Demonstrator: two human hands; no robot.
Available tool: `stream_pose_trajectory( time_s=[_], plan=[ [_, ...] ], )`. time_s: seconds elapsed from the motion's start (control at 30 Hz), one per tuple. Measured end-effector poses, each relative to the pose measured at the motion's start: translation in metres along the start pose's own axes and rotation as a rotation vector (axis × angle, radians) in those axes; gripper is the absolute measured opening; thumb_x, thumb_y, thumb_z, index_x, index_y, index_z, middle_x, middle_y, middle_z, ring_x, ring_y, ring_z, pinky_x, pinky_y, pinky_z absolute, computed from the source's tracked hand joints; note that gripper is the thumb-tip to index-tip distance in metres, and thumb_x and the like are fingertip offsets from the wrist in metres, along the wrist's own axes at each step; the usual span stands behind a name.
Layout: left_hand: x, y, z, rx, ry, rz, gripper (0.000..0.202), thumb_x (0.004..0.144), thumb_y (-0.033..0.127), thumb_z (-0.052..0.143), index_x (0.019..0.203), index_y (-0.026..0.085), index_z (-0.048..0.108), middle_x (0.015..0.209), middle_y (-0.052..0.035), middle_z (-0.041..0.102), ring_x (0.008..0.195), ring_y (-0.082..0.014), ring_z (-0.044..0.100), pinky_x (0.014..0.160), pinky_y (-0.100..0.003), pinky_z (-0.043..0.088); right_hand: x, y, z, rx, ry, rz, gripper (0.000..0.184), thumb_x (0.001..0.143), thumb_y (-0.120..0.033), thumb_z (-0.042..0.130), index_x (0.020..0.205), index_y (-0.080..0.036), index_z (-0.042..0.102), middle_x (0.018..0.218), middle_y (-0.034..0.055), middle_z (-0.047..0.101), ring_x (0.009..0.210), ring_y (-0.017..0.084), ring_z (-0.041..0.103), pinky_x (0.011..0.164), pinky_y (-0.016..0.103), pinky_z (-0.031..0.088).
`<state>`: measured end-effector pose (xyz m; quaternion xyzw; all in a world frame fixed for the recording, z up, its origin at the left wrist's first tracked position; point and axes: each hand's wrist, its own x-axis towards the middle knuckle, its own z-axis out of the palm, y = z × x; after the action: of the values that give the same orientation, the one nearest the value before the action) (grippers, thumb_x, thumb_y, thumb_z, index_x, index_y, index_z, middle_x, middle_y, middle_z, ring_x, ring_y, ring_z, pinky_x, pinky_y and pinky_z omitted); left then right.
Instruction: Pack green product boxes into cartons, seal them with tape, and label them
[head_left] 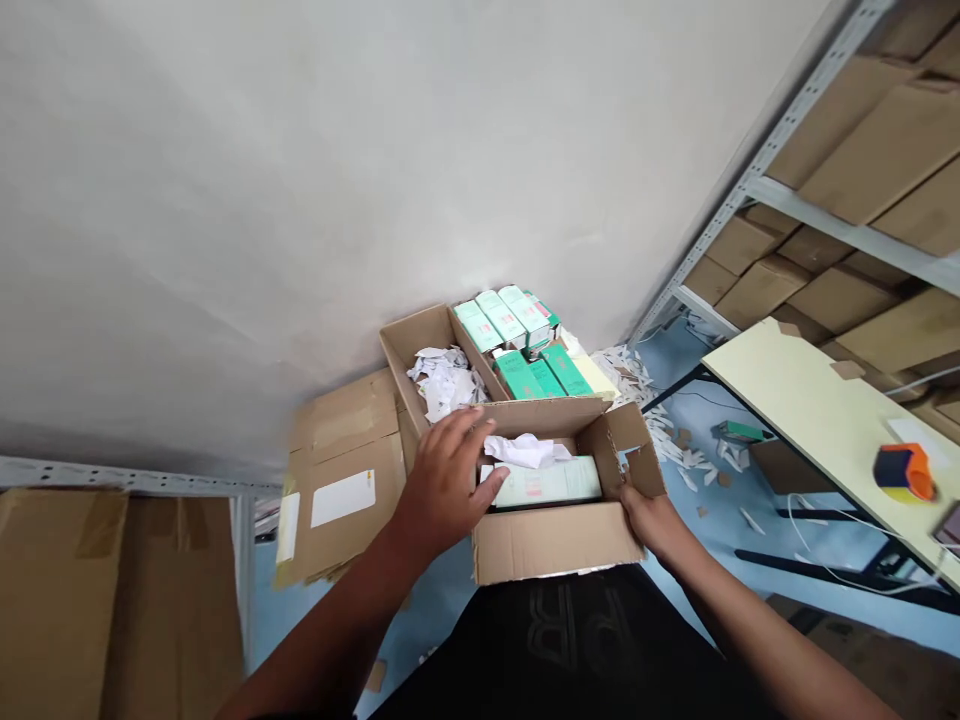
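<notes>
An open cardboard box [559, 545] is in front of my body. Inside it a pale green carton [551, 482] lies lengthwise, with crumpled white paper [527, 450] behind it. My left hand [450, 470] is over the box's left end, fingers stretched forward and thumb reaching over the carton's left end. At the right end, my right hand [646, 515] grips the box's side wall near its corner, thumb on the inside; its other fingers are hidden. Behind stands another cardboard box [414, 335] holding torn white paper [446, 380].
Pale and dark green cartons [502, 315] are stacked by the wall. Flattened cardboard [345, 450] leans at left. A pale table [810, 420] with an orange and blue tape roll [904, 470] stands right, before shelves of boxes [825, 285]. Paper scraps [675, 450] litter the blue floor.
</notes>
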<state>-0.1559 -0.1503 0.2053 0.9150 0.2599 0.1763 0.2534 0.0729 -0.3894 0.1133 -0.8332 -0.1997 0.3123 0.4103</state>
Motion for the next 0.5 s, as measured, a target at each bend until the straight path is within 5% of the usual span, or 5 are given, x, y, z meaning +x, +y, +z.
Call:
stream_pose_trajectory(
  time_s=[0.1,0.2,0.37,0.5],
  plan=[
    [0.005,0.012,0.016,-0.091,0.189,-0.178,0.075,0.085,0.045,0.071,0.154,0.030,0.045,0.160,-0.0117,0.044,0.149,-0.0367,0.040,0.125,-0.056,0.031,-0.002,0.008,-0.035,0.054,0.071,-0.012,0.041,0.081,-0.041,0.055,0.111,-0.019,0.073,0.118,0.0102,0.076,0.114,0.034,0.065,0.094,0.038,0.052],
    [0.021,0.026,0.050,-0.371,0.125,-0.354,0.084,0.086,0.049,0.070,0.159,0.027,0.034,0.157,-0.0143,0.048,0.139,-0.0346,0.053,0.118,-0.055,0.042,0.006,0.026,-0.072,0.093,0.137,0.004,0.042,0.082,-0.042,0.055,0.112,-0.019,0.073,0.115,0.0099,0.077,0.114,0.033,0.066,0.094,0.037,0.053],
    [0.054,0.084,0.140,-0.999,0.004,-0.432,0.072,0.090,0.061,0.058,0.151,0.026,0.045,0.141,-0.0123,0.065,0.124,-0.0303,0.066,0.107,-0.049,0.052,0.031,0.077,-0.146,0.169,0.245,0.087,0.045,0.082,-0.042,0.052,0.111,-0.016,0.075,0.105,0.0119,0.079,0.109,0.033,0.069,0.091,0.037,0.055],
    [0.091,0.147,0.222,-0.916,-0.120,-0.418,0.064,0.087,0.063,0.060,0.135,0.020,0.062,0.127,-0.0133,0.074,0.120,-0.0324,0.068,0.102,-0.046,0.054,0.044,0.123,-0.209,0.151,0.328,0.104,0.044,0.084,-0.044,0.051,0.111,-0.017,0.075,0.104,0.0120,0.079,0.104,0.031,0.071,0.087,0.037,0.055]
  ],
)
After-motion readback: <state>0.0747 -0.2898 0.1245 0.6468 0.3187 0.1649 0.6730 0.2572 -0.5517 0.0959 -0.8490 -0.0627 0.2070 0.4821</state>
